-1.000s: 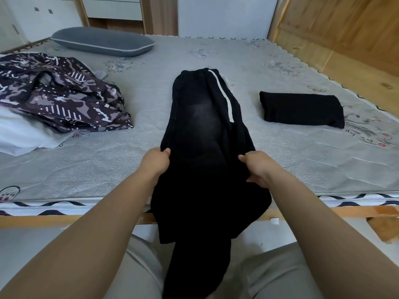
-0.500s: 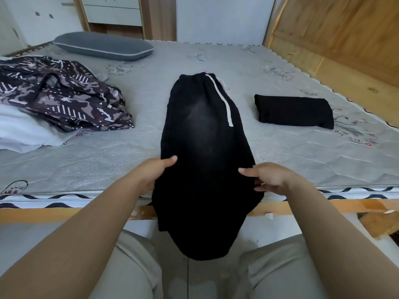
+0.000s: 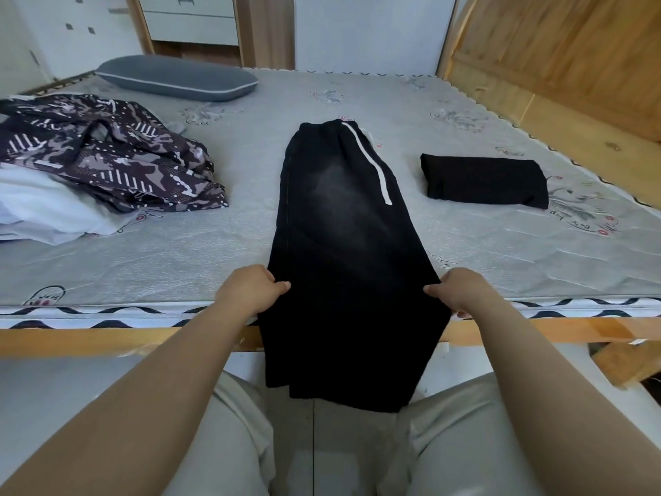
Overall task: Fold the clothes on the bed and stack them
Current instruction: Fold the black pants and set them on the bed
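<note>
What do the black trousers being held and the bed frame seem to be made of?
Black trousers: soft matte woven fabric, possibly faded denim or cotton, judging by the pale worn patch and limp drape; a white drawstring lies on top. Bed frame: light wood, smooth, with visible grain.

Black trousers (image 3: 343, 245), white drawstring (image 3: 372, 162), camouflage-print garment (image 3: 118, 159)

The fingers of the left hand (image 3: 250, 291) and right hand (image 3: 456, 291) curl under the edges of the black trousers (image 3: 343, 245), so only knuckles and thumbs show. The white garment (image 3: 46, 209) lies partly under the patterned garment (image 3: 107, 155), and both are cut off by the left edge. What kind of garment the folded black item (image 3: 484, 180) is cannot be told
</note>
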